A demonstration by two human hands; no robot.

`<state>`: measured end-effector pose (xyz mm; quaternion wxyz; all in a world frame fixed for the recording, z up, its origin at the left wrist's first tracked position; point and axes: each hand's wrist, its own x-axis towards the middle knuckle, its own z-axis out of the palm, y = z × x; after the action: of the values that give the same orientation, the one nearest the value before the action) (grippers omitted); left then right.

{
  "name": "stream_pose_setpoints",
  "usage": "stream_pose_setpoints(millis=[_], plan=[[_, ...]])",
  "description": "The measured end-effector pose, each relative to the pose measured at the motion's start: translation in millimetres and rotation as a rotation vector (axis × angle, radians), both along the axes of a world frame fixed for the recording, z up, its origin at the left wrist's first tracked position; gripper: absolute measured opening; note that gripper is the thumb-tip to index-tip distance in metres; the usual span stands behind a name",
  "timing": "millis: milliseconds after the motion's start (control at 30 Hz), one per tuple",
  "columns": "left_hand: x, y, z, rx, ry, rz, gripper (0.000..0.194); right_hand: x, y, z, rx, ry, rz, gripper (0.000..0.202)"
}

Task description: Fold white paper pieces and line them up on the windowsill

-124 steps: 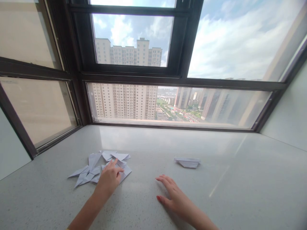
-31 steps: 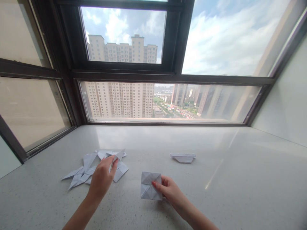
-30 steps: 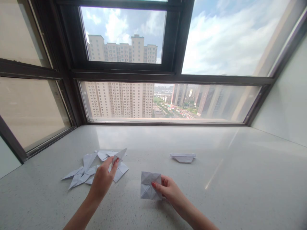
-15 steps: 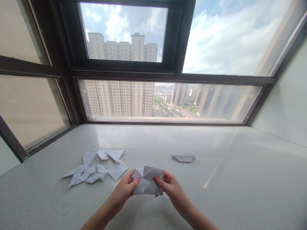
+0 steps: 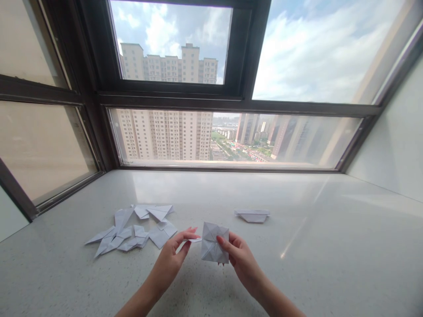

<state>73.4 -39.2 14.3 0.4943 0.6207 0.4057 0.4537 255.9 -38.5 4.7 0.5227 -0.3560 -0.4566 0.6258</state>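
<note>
- Both pinched nearly closed, lower centre: right hand (image 5: 243, 259) on a folded square (image 5: 209, 252), left hand (image 5: 171, 254) on a white sliver (image 5: 195, 240) beside it.
- Paper folds (image 5: 139, 242), lower left, on the tabletop (image 5: 313, 268).
- Boat-shaped fold (image 5: 253, 216), right of lower centre.

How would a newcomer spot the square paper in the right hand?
Below the dark-framed glass window runs a pale, speckled sill. Over its front middle, the right hand holds the white square of folded paper. Unlike the white paper shapes lying leftward, it is held up, creases meeting mid-face.
</note>
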Motion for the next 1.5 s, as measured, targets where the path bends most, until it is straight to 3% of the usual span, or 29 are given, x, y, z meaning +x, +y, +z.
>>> stream_pose_setpoints(millis=[67, 133, 333, 433, 533, 667, 767, 933, 1000, 1100, 1233, 1500], plan=[[-5.0, 2.1, 0.6, 0.155, 0.146, 0.119, 0.016, 0.7, 0.1, 1.2, 0.003, 0.071, 0.003, 0.034], [-7.0, 1.8, 0.8, 0.214, 0.206, 0.137, 0.019, 0.5, 0.0, 1.0, 0.015, 0.133, 0.015, 0.032], [5.3, -7.5, -5.5, 0.158, 0.058, -0.073, 0.015, -4.0, -2.9, -0.9, -0.054, 0.134, 0.083, 0.036], [11.7, -9.9, -7.2, 0.048, -0.135, -0.057, 0.006, -5.1, -3.4, -0.5, -0.058, 0.1, 0.079, 0.036], [13.3, -10.0, -3.7, -0.142, -0.39, 0.017, 0.033, -4.7, -3.1, -0.8, -0.041, 0.059, 0.061, 0.037], [13.9, -13.3, 2.9, -0.477, -0.562, -0.158, 0.039, -4.7, -3.7, -1.7, 0.026, -0.022, 0.085, 0.033], [16.0, -15.6, 1.6, -0.618, -0.585, -0.21, 0.033, -3.0, -3.5, -0.9, 0.107, -0.125, 0.043, 0.03], [15.1, -11.6, -4.0, -0.716, -0.618, -0.112, 0.03, 9.4, -2.7, 2.1, 0.371, -0.306, -0.301, 0.023], [14.1, -10.6, -3.2, -0.75, -0.615, -0.117, 0.031, 14.1, -4.4, 2.3, 0.547, -0.424, -0.353, 0.018], [14.4, -12.6, 0.5, -0.763, -0.602, -0.168, 0.034, 15.0, -8.6, 0.7, 0.783, -0.637, -0.263, 0.023], [15.2, -16.6, 5.7, -0.734, -0.648, -0.184, 0.037, 8.0, -12.8, -0.1, 0.954, -0.939, -0.149, 0.039], [14.4, -15.1, 5.3, -0.738, -0.684, -0.144, 0.035, 6.4, -13.3, 2.8, 1.023, -1.096, -0.031, 0.051]])
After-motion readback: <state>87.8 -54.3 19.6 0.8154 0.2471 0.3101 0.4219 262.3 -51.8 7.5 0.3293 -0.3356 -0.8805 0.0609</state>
